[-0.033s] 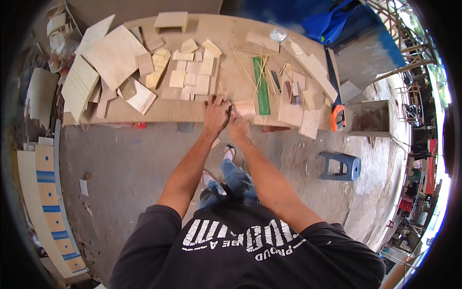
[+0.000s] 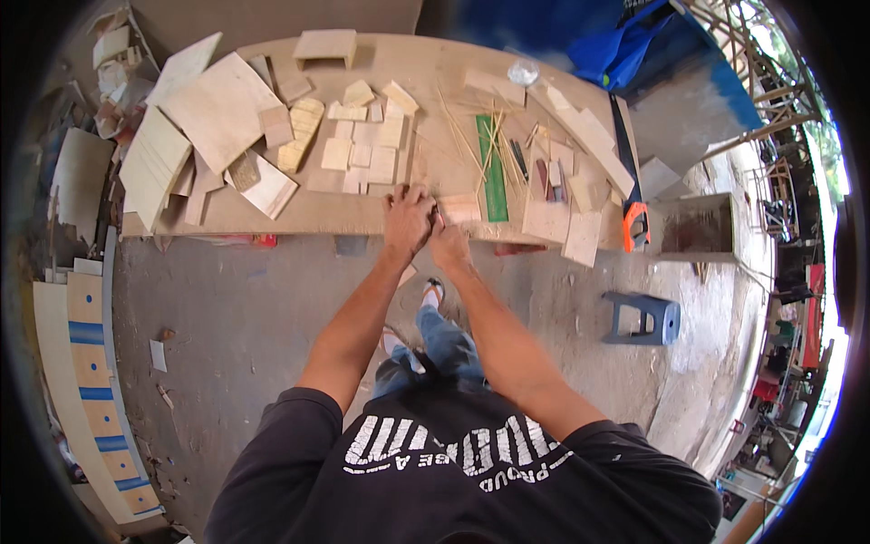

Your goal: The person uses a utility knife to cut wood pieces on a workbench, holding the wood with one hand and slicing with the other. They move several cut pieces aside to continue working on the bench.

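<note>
At the near edge of the workbench (image 2: 335, 213), my two hands meet with the fingers bent closed. My left hand (image 2: 410, 216) curls over something small, hidden under its fingers. Against it presses my right hand (image 2: 449, 243), its fingers also closed. A small dark bit shows between the hands, too small to name. A pale wood block (image 2: 460, 208) lies just beyond my right hand. Beyond my left hand, several small wood pieces (image 2: 383, 163) are set close together. To the right of them lies a green strip (image 2: 494, 190) with thin sticks (image 2: 488, 145) across it.
Wood boards (image 2: 213, 113) pile up at the bench's left. A handsaw with an orange handle (image 2: 636, 227) lies at its right end, near long wood strips (image 2: 594, 140). A blue-grey stool (image 2: 642, 317) stands on the floor at right. Beside the bench sits an open box (image 2: 693, 225).
The bench and the things on it appear slightly lower in the picture. My hands stay together at the bench edge, with their grip looking the same.
</note>
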`<action>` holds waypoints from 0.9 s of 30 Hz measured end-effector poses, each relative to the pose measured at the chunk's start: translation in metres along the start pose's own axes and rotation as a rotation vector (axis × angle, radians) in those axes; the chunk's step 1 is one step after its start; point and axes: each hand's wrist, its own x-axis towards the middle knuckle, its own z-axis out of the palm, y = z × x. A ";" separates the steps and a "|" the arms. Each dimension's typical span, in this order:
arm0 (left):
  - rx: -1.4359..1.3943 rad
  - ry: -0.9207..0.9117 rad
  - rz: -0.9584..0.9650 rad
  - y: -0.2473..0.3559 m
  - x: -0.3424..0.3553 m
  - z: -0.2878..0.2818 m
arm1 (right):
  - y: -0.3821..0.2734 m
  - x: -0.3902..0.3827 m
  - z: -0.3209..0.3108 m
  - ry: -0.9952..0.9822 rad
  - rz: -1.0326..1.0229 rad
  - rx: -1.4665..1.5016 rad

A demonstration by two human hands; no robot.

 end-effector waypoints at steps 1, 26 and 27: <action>0.004 0.027 0.042 0.001 0.003 0.001 | -0.001 0.004 -0.004 0.015 -0.021 0.007; -0.054 0.056 0.031 -0.004 -0.022 0.006 | 0.053 -0.044 0.012 0.130 -0.232 0.446; -0.058 0.051 0.021 -0.004 -0.023 0.006 | 0.052 -0.044 0.010 0.124 -0.216 0.501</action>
